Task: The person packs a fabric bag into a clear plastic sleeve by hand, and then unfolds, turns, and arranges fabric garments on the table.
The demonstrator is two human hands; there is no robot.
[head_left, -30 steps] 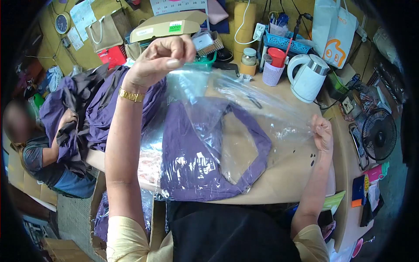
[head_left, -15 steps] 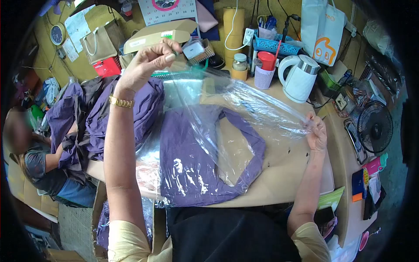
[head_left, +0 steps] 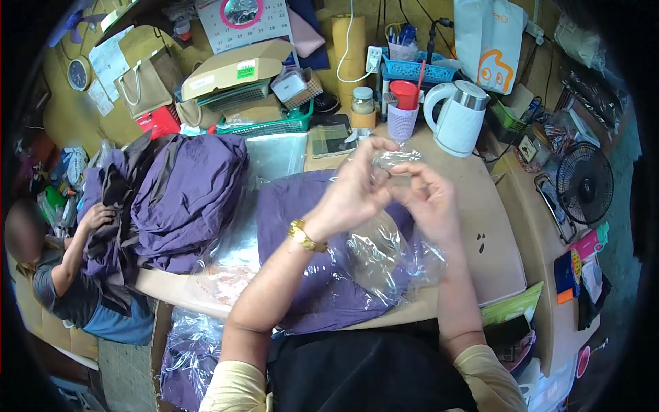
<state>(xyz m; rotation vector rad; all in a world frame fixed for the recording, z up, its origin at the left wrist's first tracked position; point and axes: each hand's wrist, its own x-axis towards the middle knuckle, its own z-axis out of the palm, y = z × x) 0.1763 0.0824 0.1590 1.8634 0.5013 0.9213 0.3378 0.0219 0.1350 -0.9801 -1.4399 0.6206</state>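
A purple cloth item [head_left: 316,302] with a curved, strap-like loop lies flat on the table inside a clear plastic bag [head_left: 367,257]. Above it, my left hand [head_left: 360,189] and my right hand [head_left: 425,199] are close together, both with fingers pinched on the bag's gathered edge. Film bunches up around and behind the fingers, so the exact grip is partly hidden. A gold watch is on my left wrist. Left of the cloth item, a stack of flat clear bags [head_left: 278,154] lies on the table.
A heap of purple cloth [head_left: 189,199] covers the table's left side, where a co-worker's hand [head_left: 99,216] rests on cloth. A white kettle [head_left: 453,120], a lilac cup [head_left: 402,122] and a jar [head_left: 362,101] stand at the back. At right is a black fan [head_left: 585,184].
My hands were wide apart, stretching the bag's edge between them. Now they have come together over the cloth item, the left moving right and down, the right moving left, and the film is gathered.
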